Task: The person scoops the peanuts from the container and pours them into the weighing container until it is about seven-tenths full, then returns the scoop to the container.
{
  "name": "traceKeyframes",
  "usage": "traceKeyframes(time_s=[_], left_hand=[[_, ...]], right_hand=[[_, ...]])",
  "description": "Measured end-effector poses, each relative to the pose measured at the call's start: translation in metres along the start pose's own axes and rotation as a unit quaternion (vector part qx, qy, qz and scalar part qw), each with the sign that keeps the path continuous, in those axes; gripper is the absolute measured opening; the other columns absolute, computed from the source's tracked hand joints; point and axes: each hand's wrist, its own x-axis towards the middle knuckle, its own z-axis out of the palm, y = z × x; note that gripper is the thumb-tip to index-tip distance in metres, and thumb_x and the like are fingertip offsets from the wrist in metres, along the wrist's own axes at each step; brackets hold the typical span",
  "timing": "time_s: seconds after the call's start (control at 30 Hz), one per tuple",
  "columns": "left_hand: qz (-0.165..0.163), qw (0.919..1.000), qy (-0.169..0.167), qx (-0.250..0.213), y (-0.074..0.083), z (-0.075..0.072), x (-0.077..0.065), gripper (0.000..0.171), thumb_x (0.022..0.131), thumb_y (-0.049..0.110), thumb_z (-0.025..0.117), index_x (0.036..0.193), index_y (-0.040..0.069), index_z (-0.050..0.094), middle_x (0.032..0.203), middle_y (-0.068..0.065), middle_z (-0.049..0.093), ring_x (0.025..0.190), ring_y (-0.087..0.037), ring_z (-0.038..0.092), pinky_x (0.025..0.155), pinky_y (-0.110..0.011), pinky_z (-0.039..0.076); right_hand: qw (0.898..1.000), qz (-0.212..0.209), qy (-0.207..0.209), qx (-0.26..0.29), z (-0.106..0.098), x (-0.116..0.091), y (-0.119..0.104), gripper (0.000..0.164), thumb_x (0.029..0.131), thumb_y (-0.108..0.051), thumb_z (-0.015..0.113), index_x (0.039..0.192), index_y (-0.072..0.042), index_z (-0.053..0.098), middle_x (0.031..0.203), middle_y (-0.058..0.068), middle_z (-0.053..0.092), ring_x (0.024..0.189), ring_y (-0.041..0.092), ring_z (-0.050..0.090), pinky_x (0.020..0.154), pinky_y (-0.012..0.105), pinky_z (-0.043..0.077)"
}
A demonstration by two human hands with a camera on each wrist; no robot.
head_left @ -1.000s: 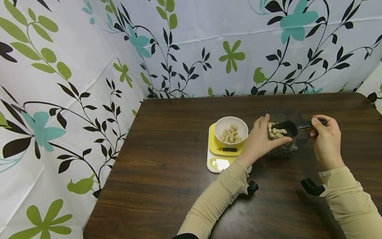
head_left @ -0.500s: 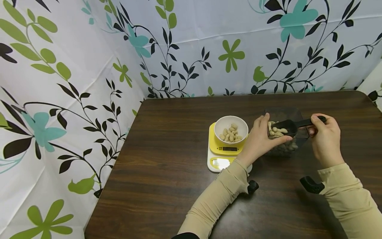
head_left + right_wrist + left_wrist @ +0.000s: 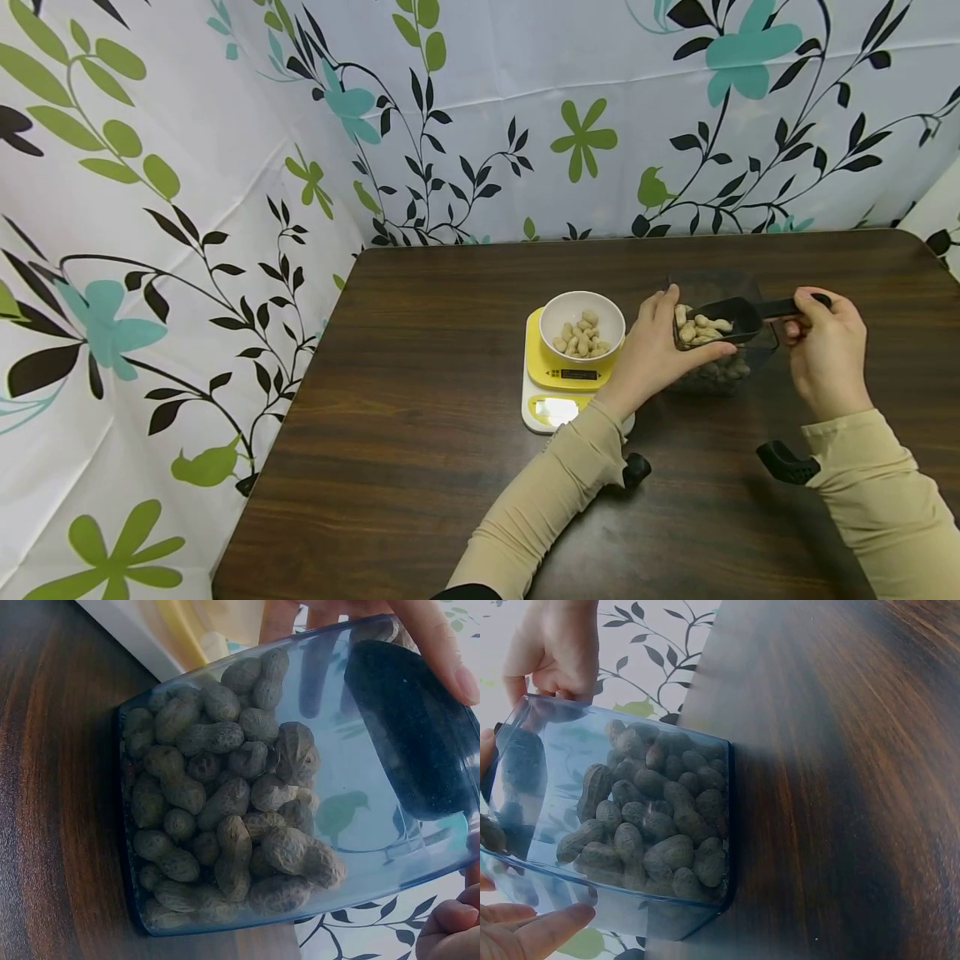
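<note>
the right hand (image 3: 828,354) pinches the black scoop (image 3: 741,318) by its handle, thumb against fingers; the scoop's long axis runs leftward from there, its bowl end inside the mouth of the clear container (image 3: 716,289), peanuts (image 3: 693,331) gathered at its lip. the left hand (image 3: 656,346) wraps the container's near left corner, fingers along one wall, thumb across the next, so it sits between the scoop and the white bowl (image 3: 561,314). that bowl, with peanuts in it, lies left of both hands, nearer the left one, on a yellow-and-white scale (image 3: 534,362). scale and container stand on a dark wood-grain table (image 3: 420,375); leaf-and-flower-printed cloth (image 3: 487,50) hangs behind it and to the left.
</note>
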Motion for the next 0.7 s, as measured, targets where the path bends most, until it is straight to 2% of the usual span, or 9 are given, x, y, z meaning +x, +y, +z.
traceKeyframes(time_s=[0.27,0.47,0.7], left_hand=[[-0.004,1.0,0.002,0.006,0.0007,0.0002,0.0001,0.093,0.079,0.063,0.06,0.15,0.028,0.012,0.153,0.0,0.025,0.137,-0.014,0.035,0.104,-0.03,0.041],[-0.006,1.0,-0.001,-0.001,0.0005,0.0002,0.0,0.093,0.079,0.062,0.06,0.15,0.029,0.011,0.154,0.0,0.024,0.138,-0.014,0.034,0.105,-0.031,0.041],[-0.002,1.0,-0.002,-0.003,-0.0003,-0.0003,-0.0002,0.092,0.08,0.062,0.06,0.15,0.029,0.011,0.154,0.001,0.024,0.139,-0.012,0.033,0.105,-0.03,0.04]], right_hand=[[0.997,-0.032,-0.003,-0.072,0.0083,-0.0028,0.0003,0.005,0.094,-0.005,0.05,0.092,-0.001,0.051,0.067,0.0,0.05,0.05,0.007,0.039,0.047,0.017,0.029],[0.999,-0.006,-0.002,-0.038,0.004,-0.004,0.0014,0.013,0.091,-0.008,0.057,0.095,0.0,0.048,0.074,0.004,0.05,0.053,0.01,0.041,0.049,0.019,0.031],[0.999,0.011,0.029,0.02,-0.0011,-0.0009,-0.0026,0.017,0.089,-0.006,0.06,0.096,-0.001,0.046,0.079,0.008,0.049,0.052,0.012,0.045,0.048,0.02,0.036]])
